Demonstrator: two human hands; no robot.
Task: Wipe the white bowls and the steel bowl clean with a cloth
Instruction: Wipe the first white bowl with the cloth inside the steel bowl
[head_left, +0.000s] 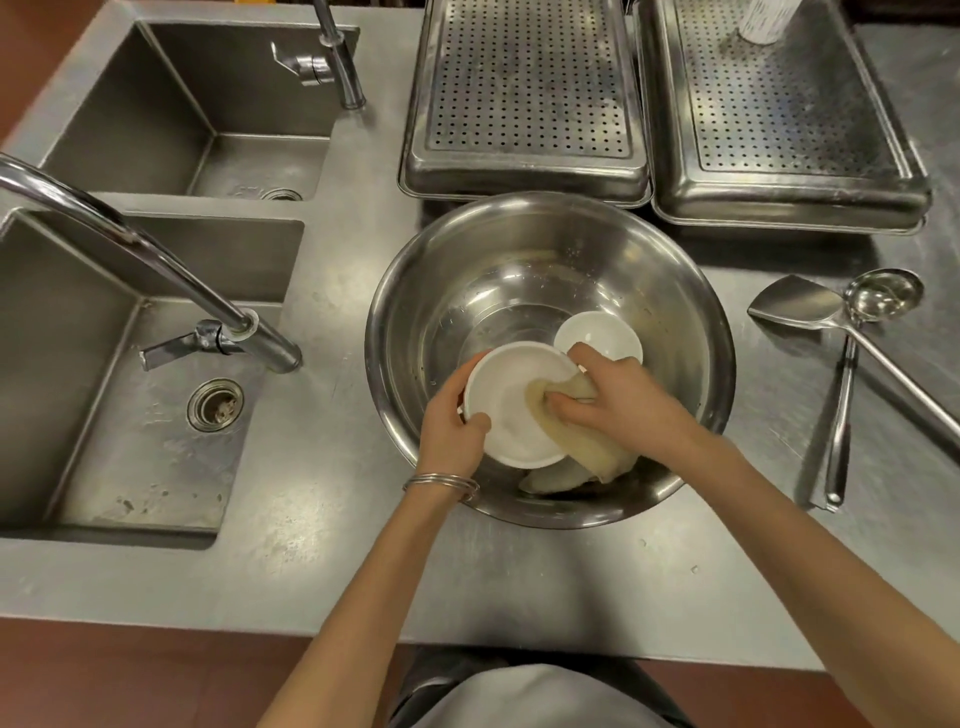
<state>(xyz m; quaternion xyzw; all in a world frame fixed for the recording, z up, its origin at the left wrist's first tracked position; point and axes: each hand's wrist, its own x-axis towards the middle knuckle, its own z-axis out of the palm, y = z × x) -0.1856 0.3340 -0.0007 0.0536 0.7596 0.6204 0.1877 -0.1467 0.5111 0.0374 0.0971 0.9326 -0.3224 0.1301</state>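
Note:
A large steel bowl (519, 249) stands on the steel counter in front of me. Inside it my left hand (451, 426) grips the left rim of a white bowl (506, 410), tilted toward me. My right hand (618, 400) presses a beige cloth (571, 447) into that bowl's right side; the cloth's loose end hangs down to the steel bowl's near wall. A second, smaller white bowl (597, 335) sits upright in the steel bowl just behind my right hand, partly hidden by it.
Two sinks (156, 130) (78, 415) with taps (156, 249) lie to the left. Two perforated steel trays (524, 93) (779, 114) stand behind the bowl. A steel spatula (795, 306) and ladle (878, 299) lie on the counter at the right.

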